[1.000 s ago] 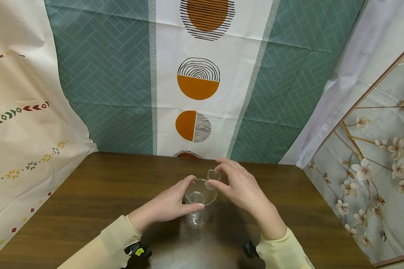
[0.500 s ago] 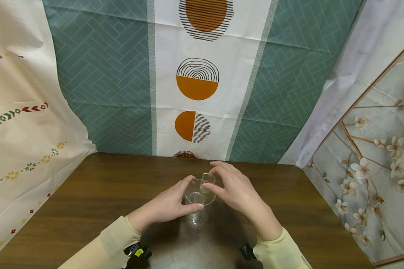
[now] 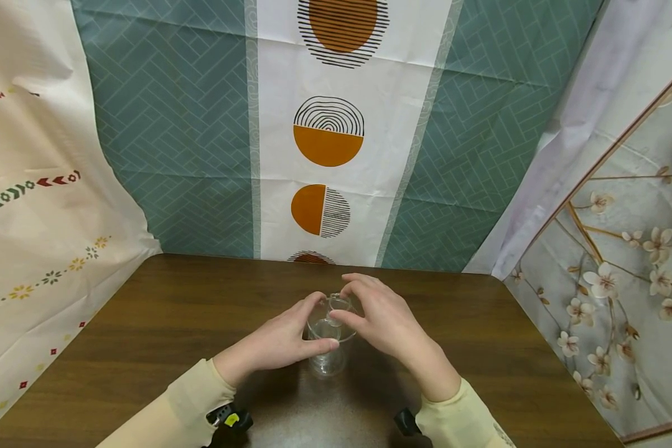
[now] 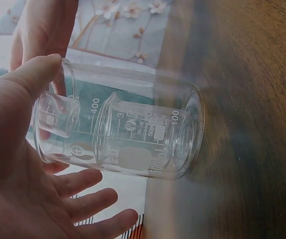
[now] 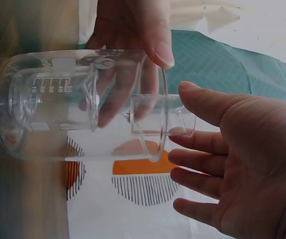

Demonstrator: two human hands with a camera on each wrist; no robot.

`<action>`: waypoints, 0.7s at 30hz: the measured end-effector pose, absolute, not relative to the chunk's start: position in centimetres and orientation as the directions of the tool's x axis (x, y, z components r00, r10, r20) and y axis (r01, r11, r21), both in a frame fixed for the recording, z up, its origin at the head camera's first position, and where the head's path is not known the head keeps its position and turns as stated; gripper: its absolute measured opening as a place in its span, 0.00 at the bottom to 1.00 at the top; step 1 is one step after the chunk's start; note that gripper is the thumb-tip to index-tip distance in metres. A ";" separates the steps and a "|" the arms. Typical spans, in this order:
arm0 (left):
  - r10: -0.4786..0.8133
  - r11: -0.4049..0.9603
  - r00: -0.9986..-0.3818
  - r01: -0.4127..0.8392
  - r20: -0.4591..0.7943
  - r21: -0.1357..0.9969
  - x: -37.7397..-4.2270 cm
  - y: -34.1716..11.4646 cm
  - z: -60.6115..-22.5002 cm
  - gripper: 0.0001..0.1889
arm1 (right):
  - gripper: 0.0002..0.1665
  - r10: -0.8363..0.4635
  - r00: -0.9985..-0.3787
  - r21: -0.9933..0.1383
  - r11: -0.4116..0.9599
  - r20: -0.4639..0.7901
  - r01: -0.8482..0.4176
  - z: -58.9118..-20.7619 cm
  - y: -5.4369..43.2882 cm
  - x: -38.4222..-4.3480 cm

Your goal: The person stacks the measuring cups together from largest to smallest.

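A large clear glass beaker [image 4: 133,74] with white markings stands upright on the table in front of me. Inside it sits a medium beaker [image 5: 53,99], resting near the bottom. My left hand [image 3: 280,339] grips the large beaker near its rim, thumb on the near side and fingers round the far side. Between thumb and index finger my right hand [image 3: 389,320] pinches a small beaker [image 5: 177,114] by its upper end. The small beaker's lower part is within the large beaker's mouth, above the medium one, with a gap between them in the right wrist view.
The brown wooden table [image 3: 145,323] spreads to both sides. A green and white patterned cloth [image 3: 201,124] hangs behind it. A cream cloth [image 3: 45,249] borders the left, and a floral cloth [image 3: 621,336] the right.
My right hand has moved left and down, bringing the small beaker from over the large beaker's far right rim into its mouth. The left hand stays in place.
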State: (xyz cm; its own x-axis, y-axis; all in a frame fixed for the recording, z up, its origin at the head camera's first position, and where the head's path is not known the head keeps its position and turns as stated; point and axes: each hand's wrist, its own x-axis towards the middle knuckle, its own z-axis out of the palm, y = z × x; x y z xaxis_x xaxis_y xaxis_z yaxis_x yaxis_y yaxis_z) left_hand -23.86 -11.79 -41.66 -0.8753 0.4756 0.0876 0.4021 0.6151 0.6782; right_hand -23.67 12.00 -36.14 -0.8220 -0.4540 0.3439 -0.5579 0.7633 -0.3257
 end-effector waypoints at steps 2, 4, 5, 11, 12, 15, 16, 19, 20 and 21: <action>0.475 0.617 -0.876 0.400 0.085 0.678 -23.9 -11.8 -41.6 0.54 | 0.18 -0.454 -0.821 -0.325 0.763 0.345 -0.558 -36.3 11.9 -23.7; 0.474 0.618 -0.877 0.398 0.081 0.678 -23.9 -11.8 -41.6 0.54 | 0.18 -0.455 -0.820 -0.325 0.762 0.346 -0.560 -36.4 11.8 -23.6; 0.475 0.618 -0.876 0.397 0.081 0.678 -23.9 -11.8 -41.6 0.54 | 0.18 -0.455 -0.820 -0.327 0.761 0.347 -0.561 -36.5 11.7 -23.7; 0.488 0.602 -0.868 0.414 0.096 0.683 -23.8 -11.8 -41.6 0.51 | 0.18 -0.467 -0.815 -0.329 0.754 0.342 -0.569 -36.8 11.5 -23.7; 0.490 0.600 -0.866 0.418 0.099 0.682 -23.8 -11.8 -41.6 0.50 | 0.18 -0.469 -0.815 -0.327 0.753 0.342 -0.571 -36.8 11.5 -23.7; 0.491 0.601 -0.865 0.422 0.102 0.678 -23.8 -11.9 -41.6 0.49 | 0.18 -0.474 -0.812 -0.319 0.754 0.342 -0.574 -37.0 11.4 -23.8; 0.491 0.602 -0.865 0.421 0.101 0.679 -23.8 -11.9 -41.6 0.49 | 0.18 -0.475 -0.809 -0.316 0.753 0.345 -0.577 -37.0 11.4 -23.8; 0.489 0.605 -0.867 0.416 0.097 0.679 -23.8 -11.9 -41.6 0.50 | 0.18 -0.477 -0.806 -0.312 0.751 0.351 -0.581 -37.2 11.4 -23.9; 0.488 0.605 -0.867 0.415 0.095 0.680 -23.8 -11.9 -41.6 0.50 | 0.18 -0.478 -0.805 -0.312 0.751 0.351 -0.582 -37.3 11.4 -23.9; 0.488 0.605 -0.868 0.413 0.092 0.681 -23.8 -11.9 -41.7 0.51 | 0.18 -0.478 -0.805 -0.313 0.751 0.350 -0.582 -37.3 11.4 -23.9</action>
State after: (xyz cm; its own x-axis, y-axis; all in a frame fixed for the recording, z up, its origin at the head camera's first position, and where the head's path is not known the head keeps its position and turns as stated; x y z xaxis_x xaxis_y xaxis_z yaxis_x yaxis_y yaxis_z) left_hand -23.81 -11.89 -41.67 -0.8677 0.4884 0.0922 0.4127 0.6047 0.6811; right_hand -23.90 11.35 -37.30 -0.8055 -0.4782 0.3501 -0.5817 0.7508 -0.3129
